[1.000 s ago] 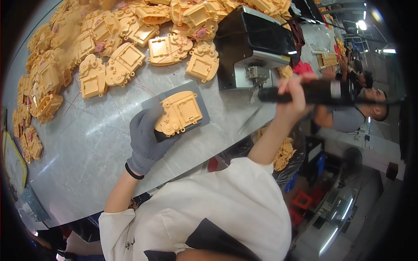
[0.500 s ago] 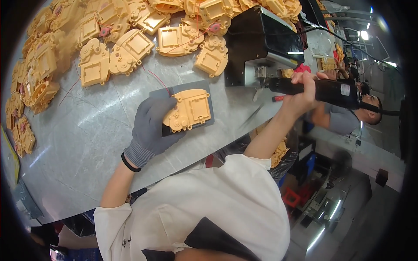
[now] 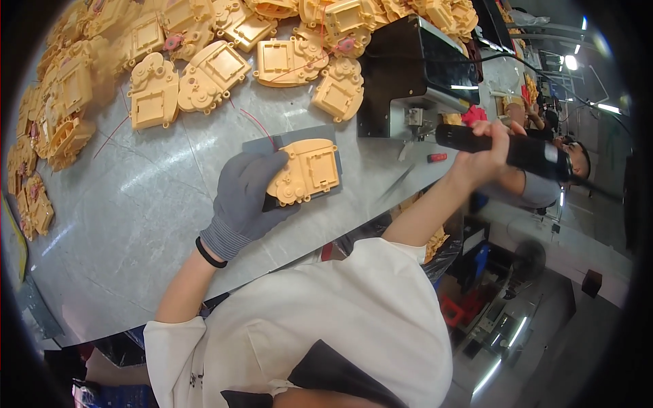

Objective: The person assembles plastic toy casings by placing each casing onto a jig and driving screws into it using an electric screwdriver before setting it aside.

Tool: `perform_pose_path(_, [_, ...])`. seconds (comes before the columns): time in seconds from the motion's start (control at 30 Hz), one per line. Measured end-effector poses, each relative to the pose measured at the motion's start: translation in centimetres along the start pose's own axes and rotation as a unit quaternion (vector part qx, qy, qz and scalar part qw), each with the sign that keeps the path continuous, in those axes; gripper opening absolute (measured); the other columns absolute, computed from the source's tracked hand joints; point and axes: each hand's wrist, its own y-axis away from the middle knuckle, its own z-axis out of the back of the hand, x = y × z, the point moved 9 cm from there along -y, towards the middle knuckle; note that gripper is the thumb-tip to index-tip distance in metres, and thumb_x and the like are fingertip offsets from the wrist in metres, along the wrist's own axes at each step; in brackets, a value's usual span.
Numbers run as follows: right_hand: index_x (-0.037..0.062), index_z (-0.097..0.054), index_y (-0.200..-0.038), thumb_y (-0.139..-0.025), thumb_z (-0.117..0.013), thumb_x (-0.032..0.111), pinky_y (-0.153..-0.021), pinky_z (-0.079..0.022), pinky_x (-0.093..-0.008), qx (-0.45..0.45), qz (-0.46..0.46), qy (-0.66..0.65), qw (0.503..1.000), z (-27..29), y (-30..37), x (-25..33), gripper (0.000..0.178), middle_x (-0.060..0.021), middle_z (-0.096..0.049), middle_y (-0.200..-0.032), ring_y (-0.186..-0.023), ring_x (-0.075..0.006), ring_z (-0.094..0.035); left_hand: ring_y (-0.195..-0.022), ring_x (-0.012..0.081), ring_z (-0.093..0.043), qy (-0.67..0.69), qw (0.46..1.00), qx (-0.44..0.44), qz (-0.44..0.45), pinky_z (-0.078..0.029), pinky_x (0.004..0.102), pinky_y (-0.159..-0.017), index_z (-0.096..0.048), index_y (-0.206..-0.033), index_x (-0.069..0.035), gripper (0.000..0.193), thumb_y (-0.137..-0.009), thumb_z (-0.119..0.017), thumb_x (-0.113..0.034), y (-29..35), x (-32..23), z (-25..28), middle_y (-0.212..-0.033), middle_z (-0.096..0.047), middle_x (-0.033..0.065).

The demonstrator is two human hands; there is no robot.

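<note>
My left hand (image 3: 252,194), in a grey knitted glove, is closed on the left end of a yellow plastic housing (image 3: 314,168). This housing has a square recess and round bosses, and rests on a dark grey pad (image 3: 326,133) on the table. A thin red wire (image 3: 257,122) runs out from behind it. My bare right hand (image 3: 486,151) is wrapped around a black electric screwdriver (image 3: 517,151), held sideways. Its tip end is beside the metal outlet (image 3: 415,117) of a black box-shaped machine (image 3: 391,75).
Piles of similar yellow housings (image 3: 71,88) cover the table's far and left sides, some with red wires. A small red object (image 3: 437,158) lies on the grey table (image 3: 149,238) below the machine. A co-worker (image 3: 577,160) is at the far right. A black cable (image 3: 530,64) arcs overhead.
The screwdriver in my right hand has moved a little to the right, away from the machine's outlet. My left hand keeps its hold on the housing; the whole view has shifted slightly.
</note>
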Motion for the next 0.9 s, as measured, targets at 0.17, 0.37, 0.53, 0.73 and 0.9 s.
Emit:
perform_pose_path(0.17, [-0.0021,-0.046,-0.096,-0.067,-0.053,-0.008,-0.049,-0.042,-0.0309,0.042,-0.051,-0.034,0.997,-0.5,0.4,-0.9,0.03,-0.0079,-0.048,-0.059,-0.045,-0.0161,-0.046,-0.093,0.0307,-0.053,0.005,1.0,0.005,0.002,-0.04,0.0405,-0.083,-0.049,-0.118,-0.004,0.072,-0.056,-0.079,-0.02,-0.2,-0.3,0.4,-0.101,-0.057,0.0116])
perform_pose_path(0.37, [0.0004,-0.048,-0.096,-0.067,-0.053,-0.012,-0.048,-0.043,-0.0296,0.086,-0.068,0.028,0.994,-0.2,3.4,-2.0,0.032,-0.0059,-0.049,-0.063,-0.044,-0.017,-0.048,-0.092,0.031,-0.053,-0.001,1.0,0.004,0.005,-0.041,0.0402,-0.082,-0.049,-0.118,-0.003,0.071,-0.056,-0.079,-0.021,-0.6,-0.1,0.4,-0.099,-0.057,0.0124])
perform_pose_path(0.53, [0.0027,-0.047,-0.1,-0.07,-0.051,-0.006,-0.052,-0.041,-0.0298,0.034,-0.029,-0.057,0.997,0.6,2.0,1.0,0.032,-0.0045,-0.046,-0.061,-0.046,-0.0147,-0.045,-0.09,0.0314,-0.053,-0.003,1.0,0.009,0.02,-0.042,0.0407,-0.08,-0.049,-0.118,-0.003,0.07,-0.058,-0.078,-0.022,0.1,-0.1,0.4,-0.097,-0.057,0.0131])
perform_pose_path(0.73, [-0.0012,-0.047,-0.092,-0.069,-0.052,-0.011,-0.051,-0.044,-0.0312,0.05,-0.03,-0.002,0.998,-1.0,0.5,-1.0,0.026,-0.0086,-0.05,-0.062,-0.046,-0.0181,-0.048,-0.091,0.0313,-0.054,-0.007,1.0,-0.005,-0.002,-0.042,0.0405,-0.08,-0.049,-0.118,-0.003,0.069,-0.058,-0.078,-0.022,-0.4,-0.4,0.4,-0.098,-0.057,0.013])
perform_pose_path(0.9, [0.0003,-0.047,-0.09,-0.068,-0.054,-0.011,-0.048,-0.044,-0.0293,0.067,-0.057,0.034,0.996,-1.4,1.8,-1.6,0.025,-0.009,-0.049,-0.062,-0.045,-0.0169,-0.048,-0.091,0.0308,-0.054,-0.01,1.0,-0.001,-0.001,-0.042,0.0401,-0.081,-0.049,-0.118,-0.003,0.07,-0.057,-0.079,-0.021,-0.3,-0.5,0.5,-0.098,-0.057,0.0123])
